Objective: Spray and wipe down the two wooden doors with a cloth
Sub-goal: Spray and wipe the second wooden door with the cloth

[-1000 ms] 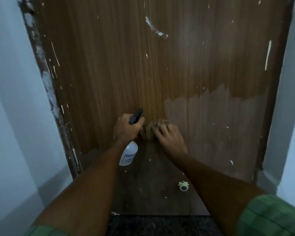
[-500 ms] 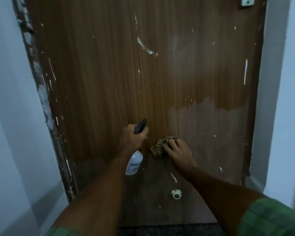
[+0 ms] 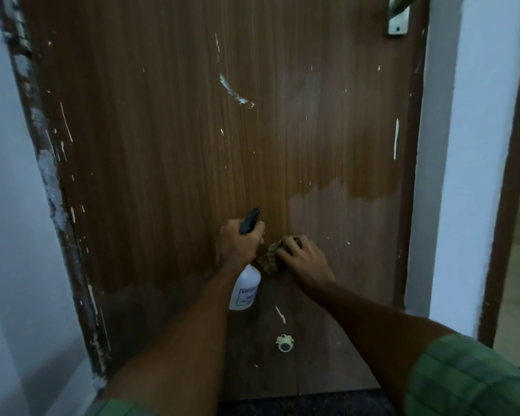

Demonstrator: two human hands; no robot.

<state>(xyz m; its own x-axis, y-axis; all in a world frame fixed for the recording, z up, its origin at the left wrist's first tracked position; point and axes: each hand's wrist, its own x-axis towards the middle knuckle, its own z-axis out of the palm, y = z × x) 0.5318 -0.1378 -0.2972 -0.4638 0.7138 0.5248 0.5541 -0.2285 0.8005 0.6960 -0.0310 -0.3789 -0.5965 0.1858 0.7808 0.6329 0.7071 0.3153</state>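
Observation:
A brown wooden door [image 3: 168,151] with white paint flecks fills the view. My left hand [image 3: 237,247] grips a white spray bottle [image 3: 245,291] by its black trigger head, nozzle pointing up at the door. Just to its right, my right hand [image 3: 305,262] presses a bunched brown striped cloth [image 3: 269,259] against the lower middle of the door. A paler patch spreads over the door's lower right, above and beside the cloth.
A metal handle plate [image 3: 398,18] sits at the door's top right. A small pale door stopper [image 3: 284,342] is fixed low on the door. White walls [image 3: 15,235] flank both sides. A chipped frame [image 3: 51,175] runs down the left. Dark floor lies below.
The view has tilted up and shifted, bringing the handle plate into sight. My right hand with the cloth has slid a little to the right and down on the door. The bottle stays held.

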